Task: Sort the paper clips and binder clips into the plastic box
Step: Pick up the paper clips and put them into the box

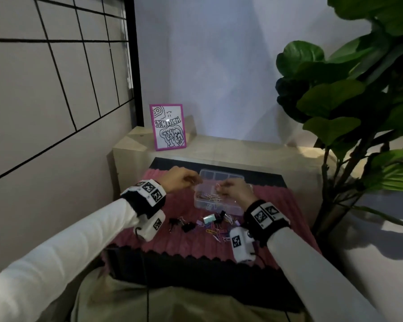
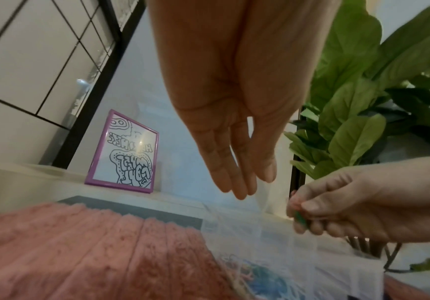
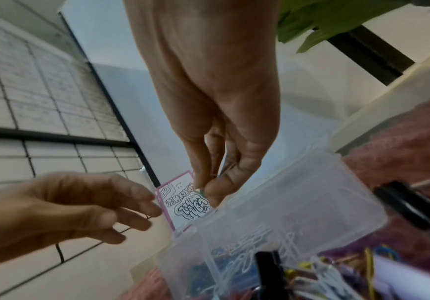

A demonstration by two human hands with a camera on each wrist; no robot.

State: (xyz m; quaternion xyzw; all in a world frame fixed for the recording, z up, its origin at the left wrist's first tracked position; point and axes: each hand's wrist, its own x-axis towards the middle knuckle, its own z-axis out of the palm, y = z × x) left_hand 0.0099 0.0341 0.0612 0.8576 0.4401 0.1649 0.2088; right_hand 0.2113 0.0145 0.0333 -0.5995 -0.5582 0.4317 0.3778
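Note:
A clear plastic box [image 1: 221,176] with compartments stands on a pink ribbed mat [image 1: 277,205]; several coloured paper clips [image 1: 208,196] lie in its near-left compartment. My right hand [image 1: 228,188] hovers over the box and pinches paper clips [image 2: 298,215] between thumb and fingers [image 3: 216,188]. My left hand [image 2: 244,182] hangs just left of the box with straight, relaxed fingers and holds nothing. Loose paper clips [image 1: 213,230] and black binder clips [image 1: 186,226] lie on the mat in front of the box. In the right wrist view a black binder clip [image 3: 409,205] lies beside the box wall [image 3: 311,192].
A pink-framed drawing [image 1: 169,126] leans on the pale wooden ledge [image 1: 242,149] behind the mat. A large leafy plant [image 1: 347,101] stands at the right. A gridded wall panel [image 1: 56,77] closes the left side.

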